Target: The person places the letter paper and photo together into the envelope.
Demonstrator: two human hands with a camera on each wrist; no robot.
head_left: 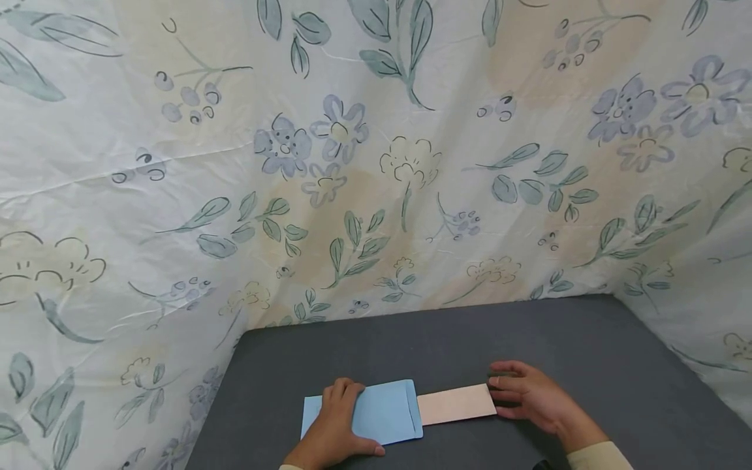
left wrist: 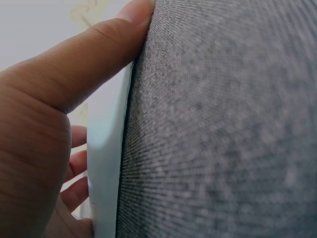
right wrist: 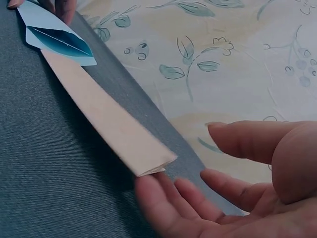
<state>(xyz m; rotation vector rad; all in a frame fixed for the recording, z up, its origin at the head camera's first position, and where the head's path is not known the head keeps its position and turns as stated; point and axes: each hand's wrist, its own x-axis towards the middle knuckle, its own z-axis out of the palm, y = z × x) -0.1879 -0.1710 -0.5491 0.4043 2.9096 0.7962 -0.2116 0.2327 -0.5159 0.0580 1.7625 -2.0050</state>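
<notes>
Nearest the camera, at bottom centre-left of the head view, the left hand [head_left: 333, 423] grasps a light-blue envelope [head_left: 384, 414] between thumb and fingers at opposite edges. A folded peach strip [head_left: 455, 405], lower centre-right, meets the envelope's mouth; whether it enters cannot be told. At lower right, the right hand [head_left: 537, 399], loosely spread and ungrasping, has fingertips by the strip's outer end. Beneath: dark-grey tabletop [head_left: 470, 346]; above: floral cloth [head_left: 411, 215].
</notes>
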